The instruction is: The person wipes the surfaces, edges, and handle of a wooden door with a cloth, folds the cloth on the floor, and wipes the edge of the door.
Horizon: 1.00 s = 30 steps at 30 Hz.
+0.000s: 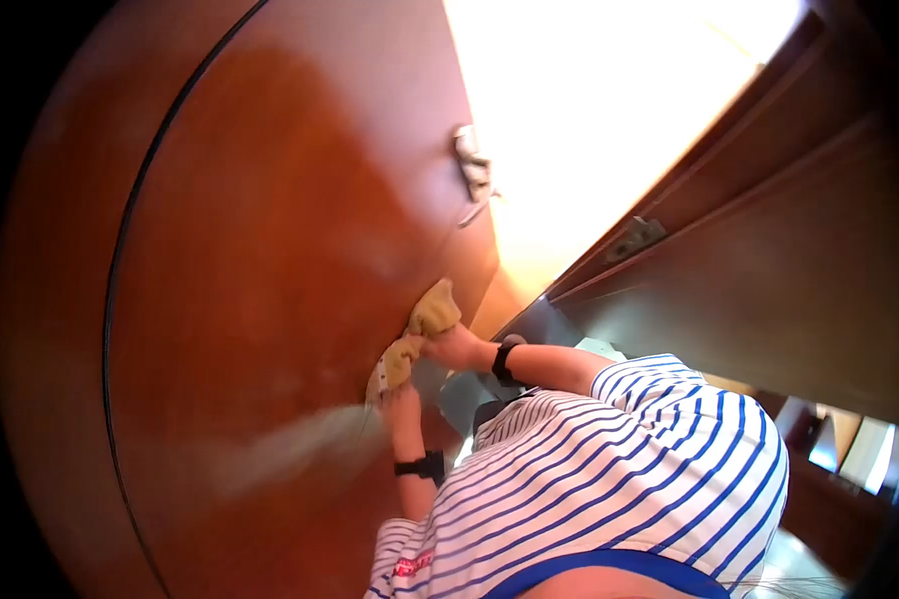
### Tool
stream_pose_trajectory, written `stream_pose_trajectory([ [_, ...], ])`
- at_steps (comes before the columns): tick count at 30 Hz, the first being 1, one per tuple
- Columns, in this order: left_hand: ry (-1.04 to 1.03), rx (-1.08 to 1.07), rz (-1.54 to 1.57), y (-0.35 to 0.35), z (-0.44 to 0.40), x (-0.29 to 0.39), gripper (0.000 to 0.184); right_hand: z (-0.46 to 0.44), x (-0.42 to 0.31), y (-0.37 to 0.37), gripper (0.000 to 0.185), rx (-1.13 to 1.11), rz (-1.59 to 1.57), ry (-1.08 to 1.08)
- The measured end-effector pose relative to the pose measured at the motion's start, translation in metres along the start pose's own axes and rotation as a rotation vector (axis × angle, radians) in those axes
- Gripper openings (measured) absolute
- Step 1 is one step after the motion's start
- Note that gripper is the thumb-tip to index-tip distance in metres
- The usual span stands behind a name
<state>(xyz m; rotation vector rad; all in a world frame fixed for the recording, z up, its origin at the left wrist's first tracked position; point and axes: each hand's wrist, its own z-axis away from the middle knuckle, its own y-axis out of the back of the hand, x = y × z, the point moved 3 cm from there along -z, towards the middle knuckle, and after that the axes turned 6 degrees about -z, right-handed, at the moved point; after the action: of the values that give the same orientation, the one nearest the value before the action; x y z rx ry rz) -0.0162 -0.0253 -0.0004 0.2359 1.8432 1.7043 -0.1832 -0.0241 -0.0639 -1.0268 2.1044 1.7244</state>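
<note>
A yellow cloth lies bunched against the glossy reddish-brown wooden door. My left hand grips its lower end, where a pale edge with small dark dots shows. The upper part is in my right hand, its fingers closed at the middle of the cloth. Both hands are close together near the door's surface, and some fingertips are hidden by the cloth. Each wrist wears a black band.
A metal door handle sits on the door's edge above my hands. Bright light fills the opening beside it. On the right stands a dark wooden panel with a metal latch plate. A black line curves down the door's left side.
</note>
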Motion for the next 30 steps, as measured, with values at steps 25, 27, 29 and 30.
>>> stream_pose_trajectory([
  [25,-0.890,0.739,1.384,0.415,-0.105,0.300,0.064,0.216,-0.184,0.537,0.070,1.175,1.158,-0.316],
  [27,-0.954,0.645,1.573,0.450,-0.104,0.327,0.058,0.222,-0.177,0.567,0.071,1.180,1.248,-0.543],
  [29,-1.086,0.265,2.013,0.447,-0.111,0.374,0.054,0.227,-0.153,0.560,0.071,1.158,1.580,-0.678],
  [30,-0.942,0.190,2.184,0.445,-0.109,0.384,0.049,0.226,-0.150,0.554,0.069,1.185,1.616,-0.605],
])
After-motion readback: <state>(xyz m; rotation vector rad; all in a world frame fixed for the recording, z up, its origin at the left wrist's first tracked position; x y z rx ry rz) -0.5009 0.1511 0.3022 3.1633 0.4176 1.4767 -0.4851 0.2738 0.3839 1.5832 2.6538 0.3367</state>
